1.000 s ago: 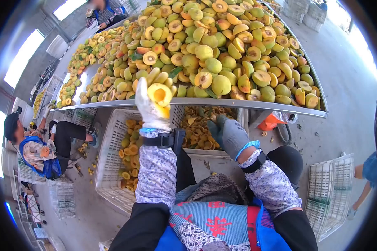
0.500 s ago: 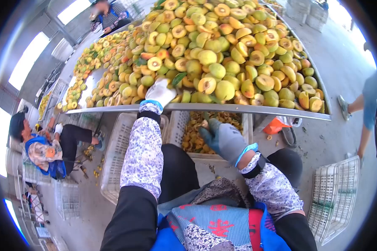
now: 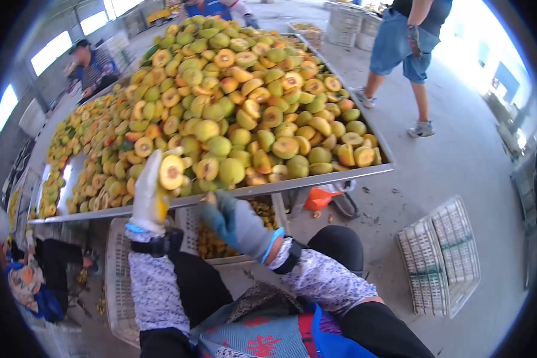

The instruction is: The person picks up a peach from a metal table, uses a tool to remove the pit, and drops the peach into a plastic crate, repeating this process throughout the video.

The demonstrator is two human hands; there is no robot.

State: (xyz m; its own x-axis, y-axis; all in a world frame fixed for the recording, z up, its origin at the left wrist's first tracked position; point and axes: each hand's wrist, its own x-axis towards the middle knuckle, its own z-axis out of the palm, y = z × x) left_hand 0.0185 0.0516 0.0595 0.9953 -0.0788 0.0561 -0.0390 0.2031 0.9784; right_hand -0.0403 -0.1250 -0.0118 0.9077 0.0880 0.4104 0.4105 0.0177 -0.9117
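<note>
My left hand (image 3: 149, 197), in a white glove, is closed round a peach half (image 3: 172, 172), its cut face with the brown centre turned up. It is at the front rim of a metal-edged table (image 3: 316, 180) heaped with halved yellow-green peaches (image 3: 221, 146). My right hand (image 3: 235, 224), in a grey-blue glove, is just to the right, over a white crate (image 3: 282, 222) of brownish-yellow fruit scraps (image 3: 265, 210). Its fingers pinch together at a small brownish tip; I cannot tell what it is.
A second white crate (image 3: 118, 286) stands below my left arm. Stacked crates (image 3: 438, 256) are on the floor at right, and an orange bag (image 3: 321, 198) lies under the table's edge. One person (image 3: 406, 48) stands beyond the table; others sit at the left (image 3: 92, 68) and lower left (image 3: 33, 280).
My left hand has come back from the pile and now holds a peach half. My right hand has risen towards it from above the scraps. The view has swung right.
</note>
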